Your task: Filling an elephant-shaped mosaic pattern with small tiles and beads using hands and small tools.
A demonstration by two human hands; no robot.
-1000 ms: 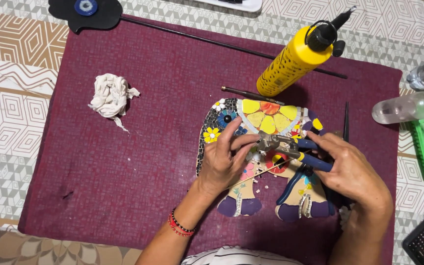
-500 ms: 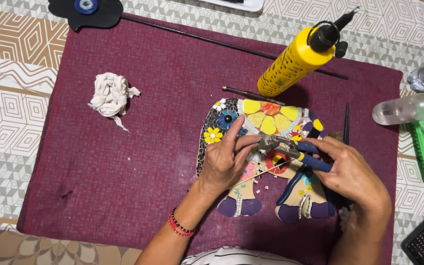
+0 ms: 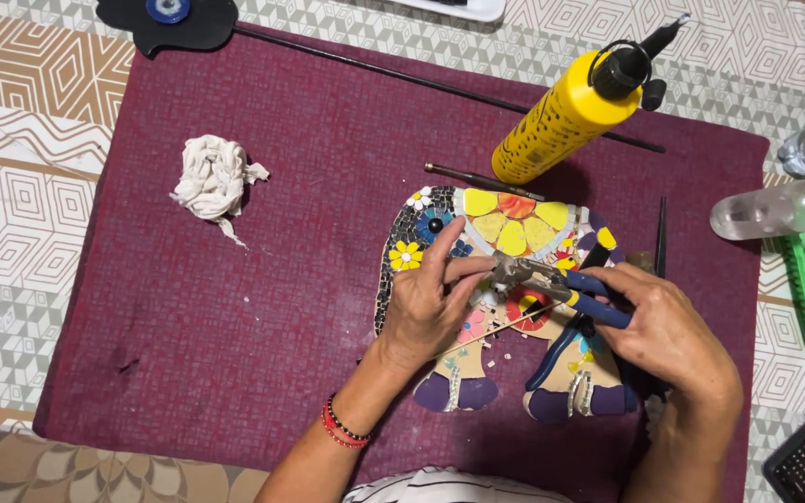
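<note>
**Inspector A:** Location of the work?

**Inspector B:** The mosaic piece (image 3: 505,307) lies flat on the maroon mat (image 3: 235,307), right of centre on the table. The left hand (image 3: 426,312) rests on it, fingers pinched narrowly on a small tile fragment. The right hand (image 3: 668,335) has its fingers wrapped around the blue-handled nippers (image 3: 561,289), whose jaws meet that fragment.

**Inspector A:** Progress?

**Inspector B:** Well advanced, in my judgement. The far portion carries yellow petals and small flowers; the near legs appear tiled too. The middle, under the hands, looks unfinished (partly hidden, so I cannot confirm).

**Inspector A:** Surroundings?

**Inspector B:** A yellow glue bottle (image 3: 561,116) stands far right; a crumpled rag (image 3: 214,177) lies left.
</note>
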